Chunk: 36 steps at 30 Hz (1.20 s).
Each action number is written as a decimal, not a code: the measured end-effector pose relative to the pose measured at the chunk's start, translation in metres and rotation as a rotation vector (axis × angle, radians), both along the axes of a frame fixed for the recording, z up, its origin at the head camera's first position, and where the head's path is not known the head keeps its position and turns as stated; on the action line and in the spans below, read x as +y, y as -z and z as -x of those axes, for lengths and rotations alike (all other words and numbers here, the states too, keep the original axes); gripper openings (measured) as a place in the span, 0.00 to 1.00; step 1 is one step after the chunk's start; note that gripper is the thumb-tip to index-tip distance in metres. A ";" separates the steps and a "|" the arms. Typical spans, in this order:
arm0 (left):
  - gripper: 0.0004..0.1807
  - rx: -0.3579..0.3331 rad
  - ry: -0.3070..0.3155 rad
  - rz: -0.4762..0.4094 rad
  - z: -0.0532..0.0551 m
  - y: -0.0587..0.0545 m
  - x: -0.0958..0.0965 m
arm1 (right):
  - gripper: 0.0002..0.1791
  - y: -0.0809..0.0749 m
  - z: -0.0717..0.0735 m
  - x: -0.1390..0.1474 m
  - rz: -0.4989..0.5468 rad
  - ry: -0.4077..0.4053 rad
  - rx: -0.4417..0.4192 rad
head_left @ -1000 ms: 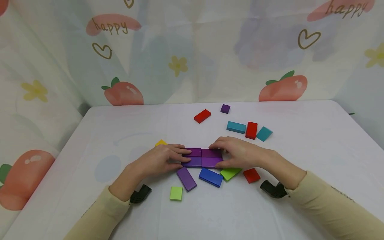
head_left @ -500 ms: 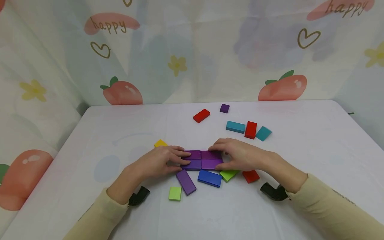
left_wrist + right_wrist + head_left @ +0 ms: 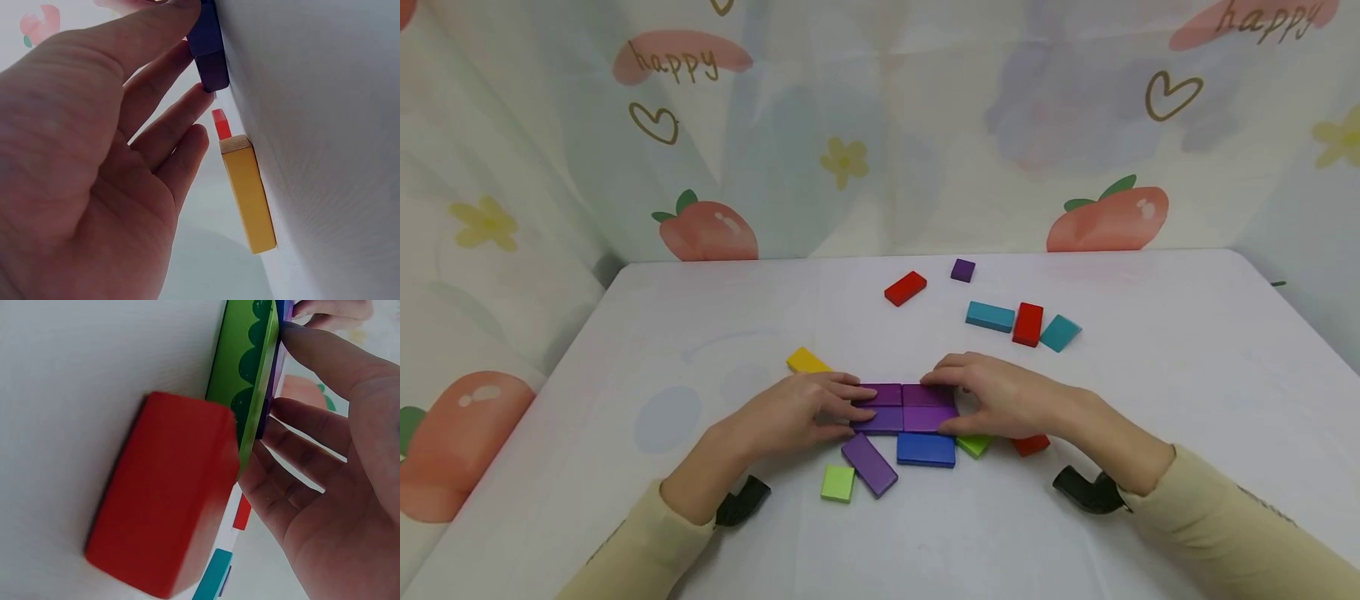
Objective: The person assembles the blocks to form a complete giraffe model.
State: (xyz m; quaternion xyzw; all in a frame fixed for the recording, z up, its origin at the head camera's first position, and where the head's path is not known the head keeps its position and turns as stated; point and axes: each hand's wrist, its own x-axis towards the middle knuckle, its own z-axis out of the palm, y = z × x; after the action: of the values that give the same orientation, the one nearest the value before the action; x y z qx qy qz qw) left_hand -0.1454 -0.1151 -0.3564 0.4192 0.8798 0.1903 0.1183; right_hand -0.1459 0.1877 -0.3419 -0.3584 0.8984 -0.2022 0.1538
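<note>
In the head view, purple blocks (image 3: 929, 418) lie flat in two rows of two, edges together. My left hand (image 3: 801, 408) grips their left end, two fingers on top and the thumb low at the near corner. My right hand (image 3: 1000, 392) spans the right end, thumb at the near edge and fingers at the far edge. Against the near side lies a blue block (image 3: 926, 450). A loose purple block (image 3: 870, 465) slants beside it. A green block (image 3: 974, 446) and a red block (image 3: 1032, 445) are partly hidden by my right hand.
A yellow block (image 3: 807, 360) lies behind my left hand. Nearer me is a light green square block (image 3: 837, 483). Farther back are a red block (image 3: 906, 288), a small dark purple block (image 3: 962, 270), a teal block (image 3: 990, 317), another red block (image 3: 1027, 324) and a teal piece (image 3: 1061, 333).
Both hands have slid the grouped purple blocks toward me. The blue block has turned square to their near edge, and the loose purple block has shifted nearer. More of the yellow block shows.
</note>
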 end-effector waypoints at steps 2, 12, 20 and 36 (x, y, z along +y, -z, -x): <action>0.21 0.005 0.002 0.004 -0.001 0.000 0.000 | 0.31 0.000 -0.001 0.000 0.001 -0.004 0.003; 0.20 0.024 0.017 0.001 -0.003 0.000 -0.001 | 0.31 -0.004 -0.007 0.018 0.045 0.117 -0.031; 0.19 0.038 0.033 -0.025 -0.002 -0.001 -0.004 | 0.22 -0.003 -0.026 0.028 0.040 0.120 0.008; 0.18 0.025 0.023 -0.021 -0.002 0.002 -0.003 | 0.17 -0.009 -0.030 0.044 0.038 0.178 0.087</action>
State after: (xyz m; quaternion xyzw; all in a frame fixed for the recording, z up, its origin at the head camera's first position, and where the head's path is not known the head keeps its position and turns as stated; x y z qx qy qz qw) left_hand -0.1435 -0.1179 -0.3582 0.4328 0.8744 0.1927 0.1050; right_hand -0.1164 0.2319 -0.3329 -0.2882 0.9285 -0.2165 0.0894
